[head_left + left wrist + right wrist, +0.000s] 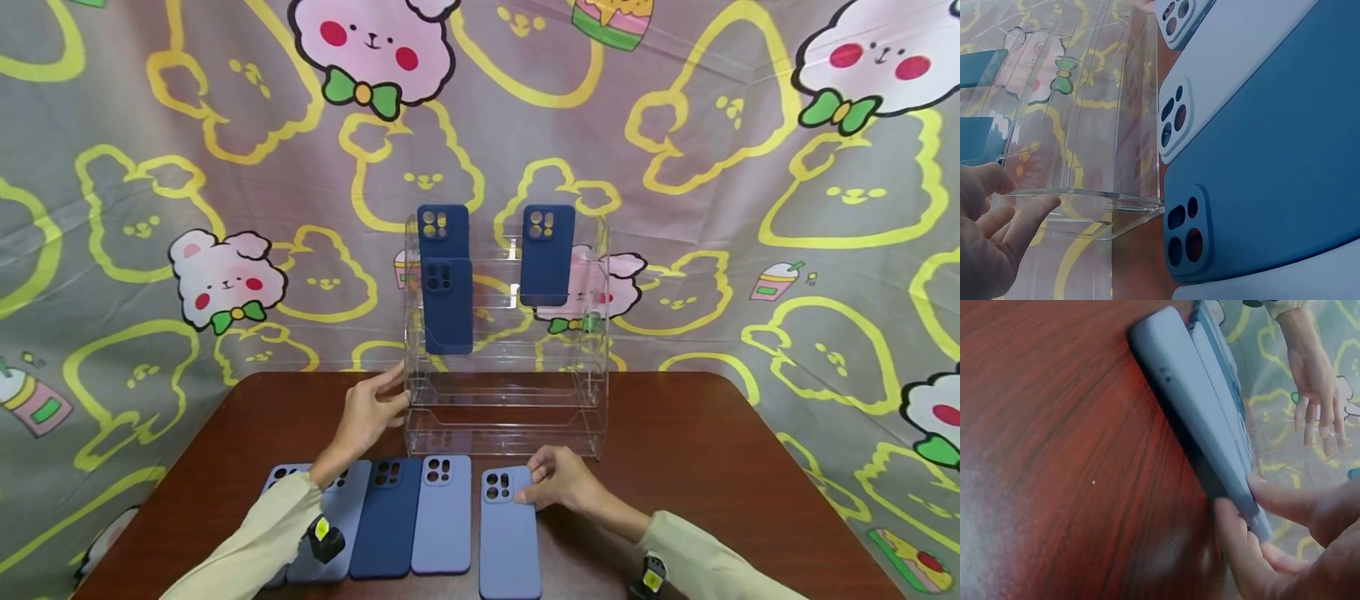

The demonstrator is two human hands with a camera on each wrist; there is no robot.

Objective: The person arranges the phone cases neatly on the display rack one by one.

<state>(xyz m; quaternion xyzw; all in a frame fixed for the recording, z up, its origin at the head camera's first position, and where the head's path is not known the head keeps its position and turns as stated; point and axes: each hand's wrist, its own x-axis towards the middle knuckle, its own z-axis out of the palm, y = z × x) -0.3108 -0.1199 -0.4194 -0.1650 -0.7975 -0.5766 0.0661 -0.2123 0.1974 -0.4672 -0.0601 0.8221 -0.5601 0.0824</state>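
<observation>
My right hand [562, 479] pinches the top right corner of a light grey-blue phone case [510, 546], thumb on its face and fingers at its edge and underneath. In the right wrist view that case [1200, 419] stands tilted up from the wooden surface along its side. My left hand [367, 415] touches the left side of a clear tiered display stand [504, 417]; its fingers [1034, 219] lie loosely extended at the stand's edge. Two dark blue phone cases stand one above the other at the stand's left, and another dark blue case [547, 254] stands upper right.
Left of the held case lie a light case [442, 525], a dark blue case [386, 525] and more cases partly under my left forearm. The brown table [675, 467] ends at a cartoon-printed cloth [675, 325] behind the stand.
</observation>
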